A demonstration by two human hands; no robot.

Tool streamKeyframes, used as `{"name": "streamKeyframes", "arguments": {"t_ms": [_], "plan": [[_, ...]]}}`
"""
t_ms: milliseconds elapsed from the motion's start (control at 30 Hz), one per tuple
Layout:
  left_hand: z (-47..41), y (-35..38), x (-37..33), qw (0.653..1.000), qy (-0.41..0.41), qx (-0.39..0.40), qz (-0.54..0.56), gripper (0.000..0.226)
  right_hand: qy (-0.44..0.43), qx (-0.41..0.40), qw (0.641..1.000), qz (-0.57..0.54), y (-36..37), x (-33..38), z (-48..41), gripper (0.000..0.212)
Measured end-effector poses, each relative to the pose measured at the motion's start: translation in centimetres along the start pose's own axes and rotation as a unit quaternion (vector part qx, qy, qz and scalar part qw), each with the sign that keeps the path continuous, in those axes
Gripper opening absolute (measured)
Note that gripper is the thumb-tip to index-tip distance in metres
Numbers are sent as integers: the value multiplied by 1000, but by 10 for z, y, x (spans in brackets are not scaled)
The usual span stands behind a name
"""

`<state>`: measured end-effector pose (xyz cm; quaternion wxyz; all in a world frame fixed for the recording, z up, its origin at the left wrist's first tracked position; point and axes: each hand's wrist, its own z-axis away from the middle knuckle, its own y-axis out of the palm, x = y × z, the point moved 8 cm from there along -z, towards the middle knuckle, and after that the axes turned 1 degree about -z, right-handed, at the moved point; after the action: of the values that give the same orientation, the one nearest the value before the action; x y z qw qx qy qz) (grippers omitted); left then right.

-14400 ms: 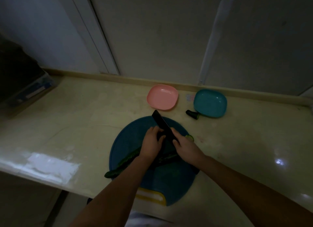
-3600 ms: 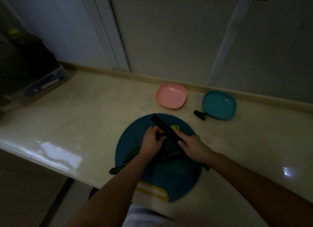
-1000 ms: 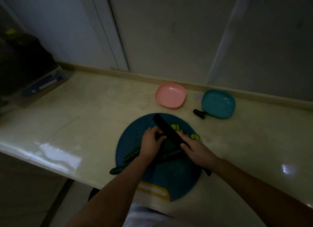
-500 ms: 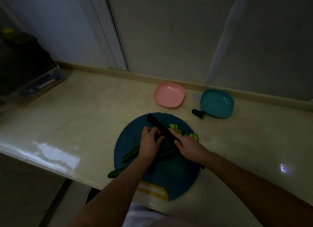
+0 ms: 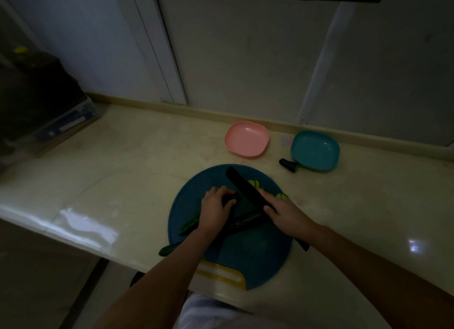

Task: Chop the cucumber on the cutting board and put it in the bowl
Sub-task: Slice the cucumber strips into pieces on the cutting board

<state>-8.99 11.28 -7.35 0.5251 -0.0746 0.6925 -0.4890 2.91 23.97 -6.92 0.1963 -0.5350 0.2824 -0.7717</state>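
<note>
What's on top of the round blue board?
On the board lie cucumber slices beyond the knife, and long cucumber pieces that the left hand holds. The right hand grips the knife. Whatever lies under the hands is hidden.

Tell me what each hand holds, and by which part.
Right hand grips the black knife by its handle, next to the blade. Left hand holds the dark green cucumber near its cut end.
</note>
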Motion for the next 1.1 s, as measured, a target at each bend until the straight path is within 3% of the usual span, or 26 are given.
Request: {"name": "streamKeyframes", "arguments": {"t_ms": [300, 767, 1100], "plan": [[-2, 2, -5, 1000, 8, -2, -15, 19, -34, -11, 999, -27, -10, 15, 0, 55], [-5, 3, -5, 1000, 13, -4, -15, 16, -9, 11, 999, -50, -1, 15, 0, 54], [-6, 2, -5, 1000, 16, 2, 20, 14, 2, 0, 999, 38, 9, 24, -17, 53]]}}
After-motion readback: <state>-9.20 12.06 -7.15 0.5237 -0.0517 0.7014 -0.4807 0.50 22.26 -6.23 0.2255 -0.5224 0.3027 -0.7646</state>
